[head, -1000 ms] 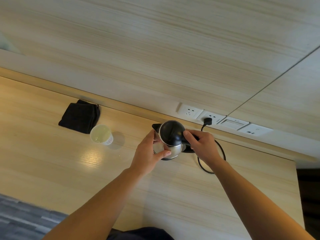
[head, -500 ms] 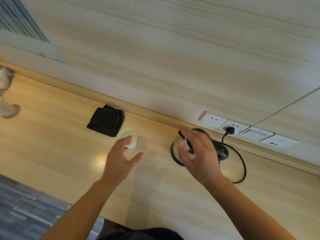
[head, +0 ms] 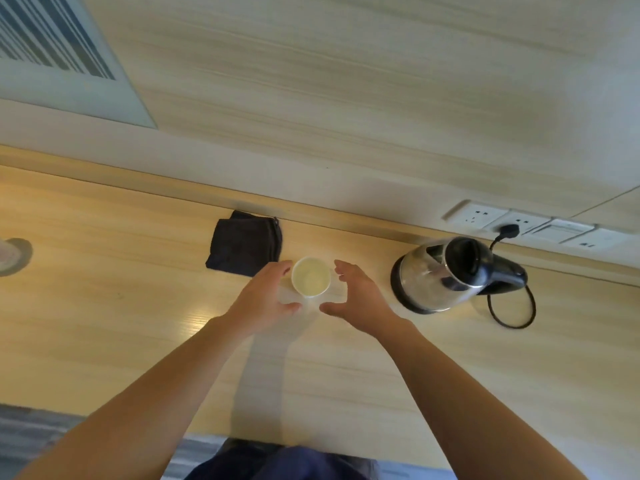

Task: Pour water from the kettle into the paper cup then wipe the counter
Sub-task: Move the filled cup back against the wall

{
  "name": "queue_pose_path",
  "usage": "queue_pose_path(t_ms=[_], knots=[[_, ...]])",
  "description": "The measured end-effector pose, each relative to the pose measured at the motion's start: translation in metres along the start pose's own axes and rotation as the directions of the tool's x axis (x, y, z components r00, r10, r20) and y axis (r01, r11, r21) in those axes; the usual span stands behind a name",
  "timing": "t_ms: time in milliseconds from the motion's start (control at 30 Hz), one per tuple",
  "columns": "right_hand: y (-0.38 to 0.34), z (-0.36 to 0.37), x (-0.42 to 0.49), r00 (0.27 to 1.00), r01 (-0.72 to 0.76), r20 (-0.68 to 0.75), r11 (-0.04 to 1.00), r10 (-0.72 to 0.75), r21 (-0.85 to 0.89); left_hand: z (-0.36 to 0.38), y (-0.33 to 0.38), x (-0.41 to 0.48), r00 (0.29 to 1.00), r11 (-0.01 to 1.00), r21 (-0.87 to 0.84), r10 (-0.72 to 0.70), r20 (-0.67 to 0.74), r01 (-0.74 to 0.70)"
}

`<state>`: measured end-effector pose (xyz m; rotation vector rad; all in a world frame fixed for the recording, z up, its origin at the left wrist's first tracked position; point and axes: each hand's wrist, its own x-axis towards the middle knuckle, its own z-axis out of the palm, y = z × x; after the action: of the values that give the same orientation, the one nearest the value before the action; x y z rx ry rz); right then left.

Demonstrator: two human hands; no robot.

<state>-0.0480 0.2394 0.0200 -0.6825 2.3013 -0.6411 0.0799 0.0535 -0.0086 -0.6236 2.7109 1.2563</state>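
A white paper cup (head: 311, 276) with liquid in it stands on the wooden counter (head: 104, 323). My left hand (head: 265, 299) curves around its left side and my right hand (head: 356, 296) around its right side, fingers spread; whether they touch the cup is unclear. A steel kettle with a black lid and handle (head: 446, 275) sits on its base to the right, free of both hands. A folded black cloth (head: 245, 243) lies just behind and left of the cup, by the wall.
The kettle's black cord (head: 512, 306) loops on the counter and plugs into a wall socket strip (head: 512, 223). A pale object (head: 10, 254) stands at the counter's far left. The counter's front edge runs near my body.
Both hands have left the kettle and moved left to flank the cup. The view has shifted left, so the kettle now sits at the right.
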Motion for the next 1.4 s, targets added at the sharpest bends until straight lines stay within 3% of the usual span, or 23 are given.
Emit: queue_pose_path(t_ms=[500,900,1400], knots=[[-0.006,0.017,0.021,0.998,0.005,-0.063,1.000,-0.006,-0.006,0.008,-0.008,0.029,0.997,0.997,-0.038,0.075,0.024,-0.074],[-0.011,-0.017,0.052,0.991,-0.017,-0.129,0.999,0.023,0.051,-0.004,0.016,0.075,0.998,0.995,-0.071,0.066,0.015,-0.065],[-0.017,-0.036,0.099,0.993,-0.058,-0.097,0.990,0.071,0.130,-0.013,0.011,0.125,0.995,0.990,-0.097,0.099,-0.010,-0.099]])
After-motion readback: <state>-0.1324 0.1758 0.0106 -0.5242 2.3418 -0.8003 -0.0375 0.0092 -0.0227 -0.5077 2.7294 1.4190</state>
